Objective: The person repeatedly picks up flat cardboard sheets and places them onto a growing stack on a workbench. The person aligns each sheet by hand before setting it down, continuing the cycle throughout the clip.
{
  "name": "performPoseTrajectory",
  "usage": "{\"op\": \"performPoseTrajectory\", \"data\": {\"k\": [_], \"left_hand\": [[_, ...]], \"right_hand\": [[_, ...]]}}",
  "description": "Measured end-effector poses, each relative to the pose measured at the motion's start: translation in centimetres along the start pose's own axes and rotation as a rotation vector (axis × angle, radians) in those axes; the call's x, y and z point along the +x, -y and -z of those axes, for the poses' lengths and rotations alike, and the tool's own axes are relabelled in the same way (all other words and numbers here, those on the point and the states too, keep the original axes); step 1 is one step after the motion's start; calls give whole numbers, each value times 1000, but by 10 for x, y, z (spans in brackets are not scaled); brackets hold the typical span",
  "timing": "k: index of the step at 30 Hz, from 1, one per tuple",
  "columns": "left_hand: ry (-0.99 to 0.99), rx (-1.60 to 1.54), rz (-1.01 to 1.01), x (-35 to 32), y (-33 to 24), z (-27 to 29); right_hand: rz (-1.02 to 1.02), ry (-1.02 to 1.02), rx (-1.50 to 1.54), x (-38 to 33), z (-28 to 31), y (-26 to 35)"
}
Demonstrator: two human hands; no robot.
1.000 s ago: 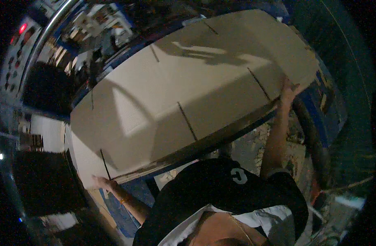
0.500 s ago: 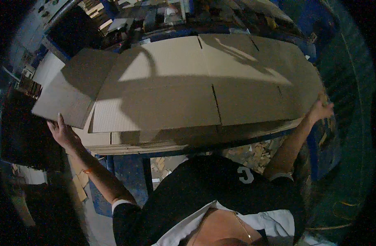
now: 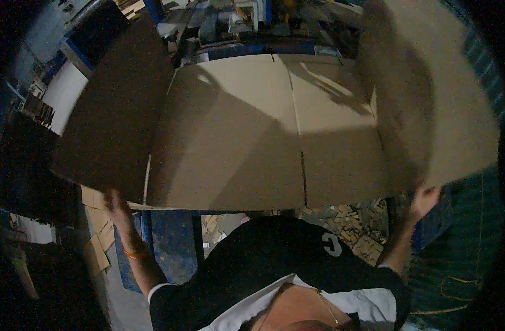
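Cardboard sheet point(image 3: 252, 143), end flaps folded up, gripped along its near edge by both hands point(image 3: 116, 203) point(image 3: 424, 199).

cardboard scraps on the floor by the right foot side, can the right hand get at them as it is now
Probably not now: the right hand grips the big cardboard sheet by its raised right flap, so it is occupied, and the scraps lie low beneath the sheet.

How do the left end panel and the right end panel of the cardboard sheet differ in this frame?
The left end panel lies in deep shadow and looks sharp; the right end panel is partly lit and blurred. The left hand grips the left panel's lower corner; the right hand holds the right panel's lower edge. Both are plain brown cardboard, folded up from the middle panels.
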State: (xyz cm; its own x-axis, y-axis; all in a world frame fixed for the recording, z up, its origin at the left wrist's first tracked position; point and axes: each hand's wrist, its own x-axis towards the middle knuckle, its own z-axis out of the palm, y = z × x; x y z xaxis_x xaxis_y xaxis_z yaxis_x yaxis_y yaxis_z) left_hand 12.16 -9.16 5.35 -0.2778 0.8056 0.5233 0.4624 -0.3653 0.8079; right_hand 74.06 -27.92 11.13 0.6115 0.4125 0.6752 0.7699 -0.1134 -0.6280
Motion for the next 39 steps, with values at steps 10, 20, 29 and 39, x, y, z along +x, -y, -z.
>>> {"op": "performPoseTrajectory", "data": {"k": [10,20,29,39], "left_hand": [[956,534,-667,-49,-73,-103],[805,530,-639,15,-47,-144],[424,526,-557,143,-10,-289],[-102,684,-254,80,103,-68]], "right_hand": [[871,953,-93,-57,-60,7],[978,1036,-264,24,-157,-16],[689,892,-441,85,-311,3],[-167,-52,-385,41,-92,-136]]}}
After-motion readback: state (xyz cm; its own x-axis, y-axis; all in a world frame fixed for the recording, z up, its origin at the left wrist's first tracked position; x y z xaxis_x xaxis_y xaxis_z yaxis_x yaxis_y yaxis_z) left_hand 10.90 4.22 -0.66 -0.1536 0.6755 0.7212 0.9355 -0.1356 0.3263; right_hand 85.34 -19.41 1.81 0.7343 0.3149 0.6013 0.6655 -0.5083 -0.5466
